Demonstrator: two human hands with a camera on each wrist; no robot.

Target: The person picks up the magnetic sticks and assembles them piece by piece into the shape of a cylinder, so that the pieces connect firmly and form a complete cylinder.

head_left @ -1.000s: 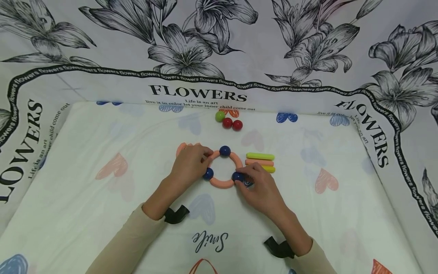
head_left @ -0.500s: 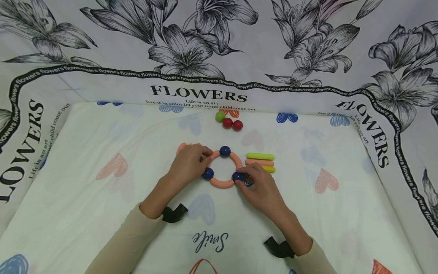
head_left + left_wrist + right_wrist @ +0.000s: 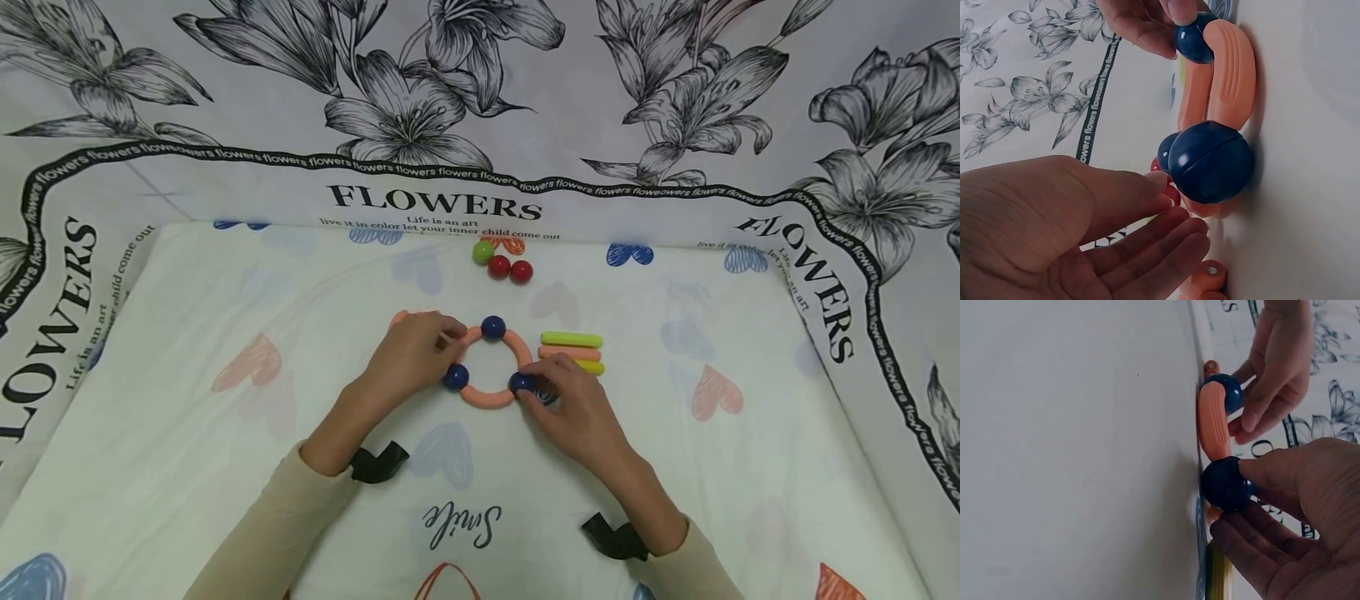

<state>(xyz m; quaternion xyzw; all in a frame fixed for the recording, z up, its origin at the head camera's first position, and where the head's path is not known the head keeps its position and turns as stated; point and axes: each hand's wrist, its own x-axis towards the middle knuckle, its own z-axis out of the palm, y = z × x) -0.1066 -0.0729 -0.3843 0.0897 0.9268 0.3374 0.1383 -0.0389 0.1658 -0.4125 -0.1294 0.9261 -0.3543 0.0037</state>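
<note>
Three curved orange rods and three dark blue balls form a ring lying on the white cloth. My left hand (image 3: 408,354) pinches the upper left curved orange rod (image 3: 472,335), thumb and fingertips at its side. Just below that hand sits the left blue ball (image 3: 1213,162), large in the left wrist view. With thumb and fingers, my right hand (image 3: 577,408) grips the lower right blue ball (image 3: 1227,482). The top blue ball (image 3: 492,328) and the bottom curved rod (image 3: 486,397) are untouched.
Behind the ring lie a green ball (image 3: 483,252) and two red balls (image 3: 498,267). Straight rods, lime (image 3: 572,339), orange (image 3: 562,352) and yellow (image 3: 592,367), lie beside the right hand. More orange pieces (image 3: 401,317) are partly hidden behind the left hand.
My left wrist and forearm have shifted slightly to the left, while the fingers stay at the ring. The right hand and the ring hold nearly the same place.
</note>
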